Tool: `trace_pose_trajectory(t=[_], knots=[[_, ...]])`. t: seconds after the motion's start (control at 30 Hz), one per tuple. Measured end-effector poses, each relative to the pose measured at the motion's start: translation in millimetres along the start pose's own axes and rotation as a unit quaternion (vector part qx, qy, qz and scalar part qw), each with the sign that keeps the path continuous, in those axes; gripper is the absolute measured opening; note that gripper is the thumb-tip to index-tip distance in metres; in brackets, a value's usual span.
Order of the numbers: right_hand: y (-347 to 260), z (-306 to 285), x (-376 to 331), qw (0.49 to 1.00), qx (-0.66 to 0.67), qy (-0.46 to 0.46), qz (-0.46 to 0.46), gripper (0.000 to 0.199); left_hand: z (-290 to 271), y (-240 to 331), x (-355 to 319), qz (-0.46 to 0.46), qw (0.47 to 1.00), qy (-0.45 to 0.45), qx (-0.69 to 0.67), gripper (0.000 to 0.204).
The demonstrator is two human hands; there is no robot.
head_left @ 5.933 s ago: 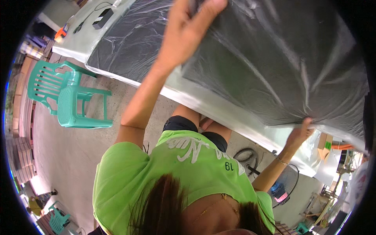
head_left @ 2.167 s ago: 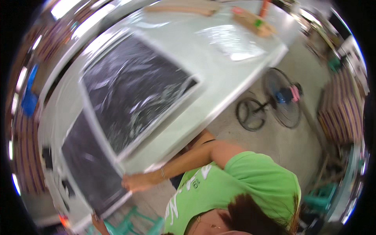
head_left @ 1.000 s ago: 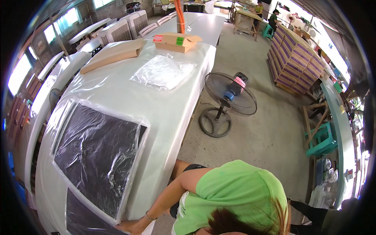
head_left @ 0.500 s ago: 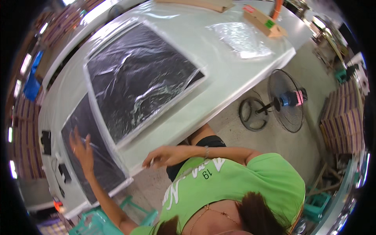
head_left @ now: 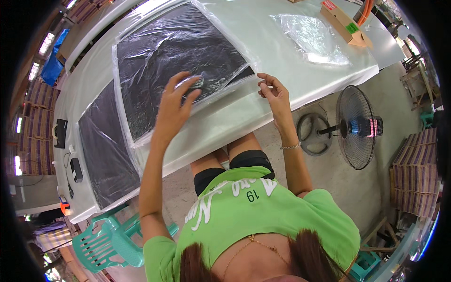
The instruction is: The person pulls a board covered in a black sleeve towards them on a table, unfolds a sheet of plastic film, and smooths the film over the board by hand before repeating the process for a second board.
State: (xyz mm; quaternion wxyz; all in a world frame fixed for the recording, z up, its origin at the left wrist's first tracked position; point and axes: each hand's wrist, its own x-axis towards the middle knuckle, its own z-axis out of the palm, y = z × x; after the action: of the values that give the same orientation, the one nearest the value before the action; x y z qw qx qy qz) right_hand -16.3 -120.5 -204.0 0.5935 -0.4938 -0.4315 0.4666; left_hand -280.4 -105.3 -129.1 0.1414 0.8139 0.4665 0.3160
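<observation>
A large dark sheet in clear plastic wrap lies on the table, its pale plastic margin showing around it. My left hand is over its lower part, with fingers spread and nothing in them. Close to the wrap's right corner is my right hand; its fingers are half curled and apart, with nothing visible between them. Whether its fingertips touch the plastic edge, I cannot tell. A second dark sheet in clear plastic lies to the left, partly under the margin of the first.
The pale table carries a folded clear plastic bag, a cardboard box and a small black box. A standing fan is right of me. A green plastic chair stands at the lower left.
My left hand has left the left sheet and moved right, over the larger one. My right hand has swung up and right to that sheet's corner. The view has shifted.
</observation>
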Motion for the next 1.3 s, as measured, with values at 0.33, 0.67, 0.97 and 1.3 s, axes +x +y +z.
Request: trace_pose_trajectory(t=[0.33, 0.67, 0.97, 1.3], knots=[[7.1, 5.4, 3.1, 0.999, 0.048, 0.004, -0.011, 0.031, 86.9, 34.9, 47.3, 0.070, 0.996, 0.034, -0.044, 0.022], [16.2, 11.0, 7.4, 0.998, 0.055, 0.034, -0.026, 0.028, 107.0, 30.7, 46.7, 0.041, 0.998, 0.046, 0.029, 0.033], [29.5, 17.6, 25.0, 0.992, 0.103, 0.062, -0.046, 0.025, 105.0, 34.5, 45.6, 0.047, 0.997, 0.060, 0.023, 0.026], [50.7, 9.5, 28.6, 0.984, 0.170, 0.055, -0.023, 0.011, 107.9, 29.2, 51.4, 0.014, 0.998, 0.061, -0.015, 0.024]])
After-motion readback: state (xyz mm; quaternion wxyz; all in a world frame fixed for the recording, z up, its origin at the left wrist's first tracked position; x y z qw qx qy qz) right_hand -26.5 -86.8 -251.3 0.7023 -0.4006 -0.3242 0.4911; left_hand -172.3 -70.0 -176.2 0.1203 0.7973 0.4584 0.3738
